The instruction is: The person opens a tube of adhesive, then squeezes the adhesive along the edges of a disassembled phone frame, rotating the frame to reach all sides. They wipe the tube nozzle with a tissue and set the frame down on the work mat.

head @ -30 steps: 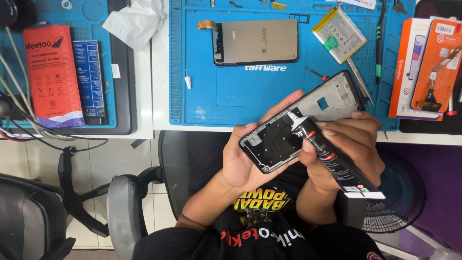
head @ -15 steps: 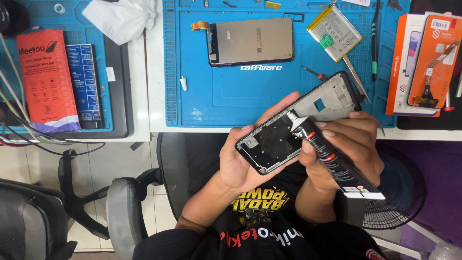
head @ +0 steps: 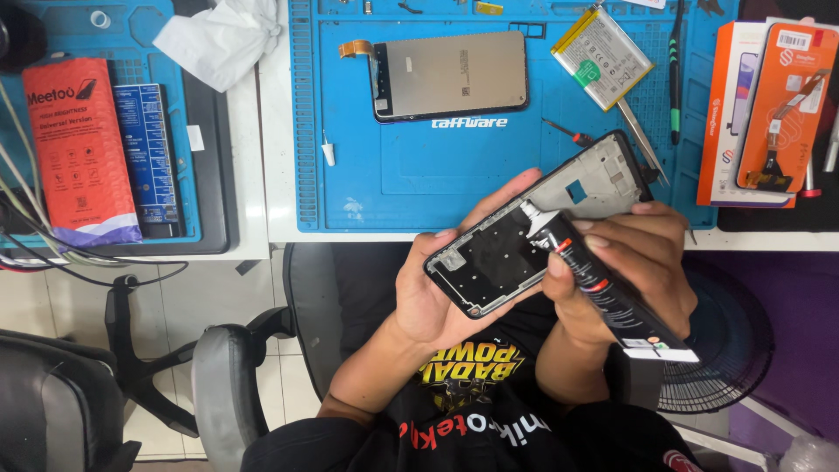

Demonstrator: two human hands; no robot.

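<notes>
At frame centre the left hand (head: pixel 437 297) cradles a black phone frame (head: pixel 537 223) from below, its grip closed around it. The right hand (head: pixel 634 262) clasps a black glue tube (head: pixel 603 293), nozzle touching the frame, just below the blue mat (head: pixel 393 175) on the worktop.

The phone frame (head: pixel 533 232) is a black rectangular mid-frame, held tilted, its long axis running from lower left to upper right above the desk edge. Its inner face points up: the lower half is dark, the upper half pale grey with a small square opening. The adhesive tube (head: pixel 603 293) is black with a red band and a white nozzle. The nozzle tip touches the frame's inner face near its middle.
</notes>
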